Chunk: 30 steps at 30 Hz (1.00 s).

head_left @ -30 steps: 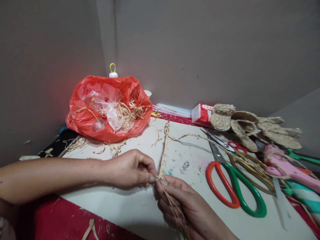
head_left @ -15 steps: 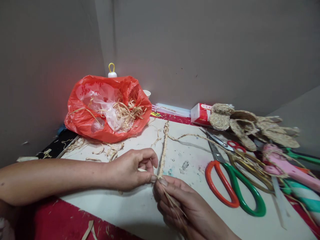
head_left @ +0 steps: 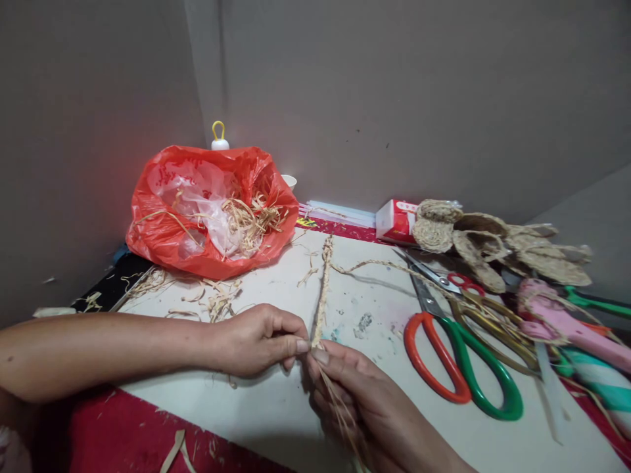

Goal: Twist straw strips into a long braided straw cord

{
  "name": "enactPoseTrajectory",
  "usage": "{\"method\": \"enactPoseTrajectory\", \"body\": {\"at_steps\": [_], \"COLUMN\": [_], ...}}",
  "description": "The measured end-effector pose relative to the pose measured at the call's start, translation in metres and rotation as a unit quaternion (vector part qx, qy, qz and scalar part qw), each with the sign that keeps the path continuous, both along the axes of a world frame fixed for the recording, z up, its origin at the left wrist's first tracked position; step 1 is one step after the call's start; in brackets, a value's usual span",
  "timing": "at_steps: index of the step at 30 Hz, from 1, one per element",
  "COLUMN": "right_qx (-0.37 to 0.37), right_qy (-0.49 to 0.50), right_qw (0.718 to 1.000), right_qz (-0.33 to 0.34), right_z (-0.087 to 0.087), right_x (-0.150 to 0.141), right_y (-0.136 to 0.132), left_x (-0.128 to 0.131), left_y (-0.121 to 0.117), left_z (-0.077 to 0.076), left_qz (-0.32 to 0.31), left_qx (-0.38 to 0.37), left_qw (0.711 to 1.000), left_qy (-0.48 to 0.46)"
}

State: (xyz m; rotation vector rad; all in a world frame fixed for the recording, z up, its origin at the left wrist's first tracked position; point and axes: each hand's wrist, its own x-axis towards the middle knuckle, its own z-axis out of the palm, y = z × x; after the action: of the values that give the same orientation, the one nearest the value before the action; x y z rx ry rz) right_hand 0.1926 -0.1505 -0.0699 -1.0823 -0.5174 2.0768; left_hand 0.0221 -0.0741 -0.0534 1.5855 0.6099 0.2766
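Note:
A braided straw strip (head_left: 323,289) runs from the far part of the white board toward me, its near end between my two hands. My right hand (head_left: 357,394) pinches that near end between thumb and fingers, and loose straw strands (head_left: 340,414) trail from it down across the palm. Right beside it, my left hand (head_left: 269,338) is closed, thumb against forefinger, its fingertips at the braid's edge. Whatever strand lies in the left fingers is mostly hidden. From the braid's far end a thin twisted straw cord (head_left: 374,264) leads off to the right.
A red plastic bag (head_left: 211,263) of straw stands at the back left, with straw scraps (head_left: 219,302) before it. Large scissors (head_left: 461,364) with red and green handles lie right, near brass-coloured scissors (head_left: 497,335), a pink tool (head_left: 576,328), woven straw pieces (head_left: 473,240) and a red-white box (head_left: 394,221).
My left fingers have closed from a loose curl, and the pale strand that showed between them is now hidden. My right hand keeps its pinch on the braid in nearly the same place.

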Motion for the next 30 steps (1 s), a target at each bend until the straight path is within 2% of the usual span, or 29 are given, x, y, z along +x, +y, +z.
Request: {"method": "enactPoseTrajectory", "body": {"at_steps": [7, 10, 12, 16, 19, 23, 27, 30], "right_qx": [-0.007, -0.021, -0.023, -0.016, -0.011, -0.005, -0.003, 0.008], "right_qy": [-0.041, -0.027, -0.006, 0.017, 0.020, 0.027, 0.005, -0.024], "right_qw": [0.999, 0.999, 1.000, 1.000, 1.000, 0.999, 1.000, 1.000], "right_qz": [0.005, -0.001, -0.008, -0.014, -0.014, -0.019, -0.008, 0.004], "right_z": [0.004, 0.003, 0.001, -0.001, -0.002, -0.002, -0.002, -0.002], "right_x": [-0.001, 0.000, 0.000, 0.002, 0.002, 0.001, 0.001, 0.000], "right_y": [0.001, 0.001, 0.000, -0.001, -0.001, -0.001, -0.001, 0.000], "left_x": [0.000, 0.001, 0.002, 0.006, 0.008, 0.009, 0.009, 0.008], "left_y": [0.003, 0.009, 0.014, 0.025, 0.031, 0.029, 0.018, 0.012], "left_z": [0.004, 0.006, 0.009, 0.019, 0.022, 0.017, 0.005, -0.002], "left_qz": [-0.030, -0.025, -0.026, -0.049, -0.081, -0.100, -0.072, -0.050], "left_qx": [-0.123, -0.149, -0.127, -0.034, -0.010, -0.061, -0.155, -0.181], "left_qw": [0.992, 0.988, 0.991, 0.995, 0.992, 0.990, 0.985, 0.982], "left_qy": [0.011, 0.007, 0.029, 0.080, 0.098, 0.081, 0.003, -0.028]}}
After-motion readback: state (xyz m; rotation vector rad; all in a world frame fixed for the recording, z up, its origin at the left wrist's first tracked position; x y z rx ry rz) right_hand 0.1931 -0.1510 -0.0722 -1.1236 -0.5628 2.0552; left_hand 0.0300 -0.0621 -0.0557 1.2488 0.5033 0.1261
